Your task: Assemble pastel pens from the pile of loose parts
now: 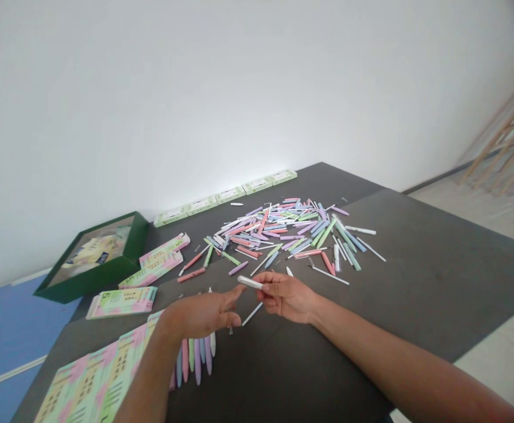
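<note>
Between the thumb and fingers of my right hand (285, 295) is a white pen barrel (250, 282), its free end pointing left. My left hand (204, 311) reaches in from the left with its fingers stretched and parted; the forefinger tip is close to the barrel's end, and I cannot tell whether they touch. Under my left hand lies a row of coloured pens (197, 358), partly hidden by the wrist. A thin white refill (252, 314) rests on the dark table (309, 364) between both hands.
A large heap of pastel pen parts (283, 229) spreads beyond my hands. Flat printed cartons (102, 376) lie front left, with more pink and green packs (124, 301) behind. A green box (133, 241) holding plastic bags stands left. Several boxes (230, 194) line the wall.
</note>
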Demonstrator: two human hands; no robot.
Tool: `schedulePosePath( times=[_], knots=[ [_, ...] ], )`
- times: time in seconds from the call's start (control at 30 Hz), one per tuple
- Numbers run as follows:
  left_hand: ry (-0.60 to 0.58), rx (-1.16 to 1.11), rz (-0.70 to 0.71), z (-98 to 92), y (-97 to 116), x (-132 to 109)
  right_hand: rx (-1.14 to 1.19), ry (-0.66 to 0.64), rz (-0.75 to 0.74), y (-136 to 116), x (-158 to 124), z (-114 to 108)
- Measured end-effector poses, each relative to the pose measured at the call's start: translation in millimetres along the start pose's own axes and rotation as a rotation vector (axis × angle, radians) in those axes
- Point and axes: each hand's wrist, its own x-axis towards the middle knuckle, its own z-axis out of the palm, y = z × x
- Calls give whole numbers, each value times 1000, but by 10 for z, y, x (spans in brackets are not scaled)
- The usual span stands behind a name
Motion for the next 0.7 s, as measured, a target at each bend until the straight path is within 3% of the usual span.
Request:
schedulePosePath(
  times=[0.23, 0.7],
  knots=[
    [-22, -17, -42, -5, 35, -48, 171, 126, 37, -18, 43, -56],
    [-35, -39, -14, 17, 40, -65, 289, 138, 65, -75, 72, -76]
  ],
)
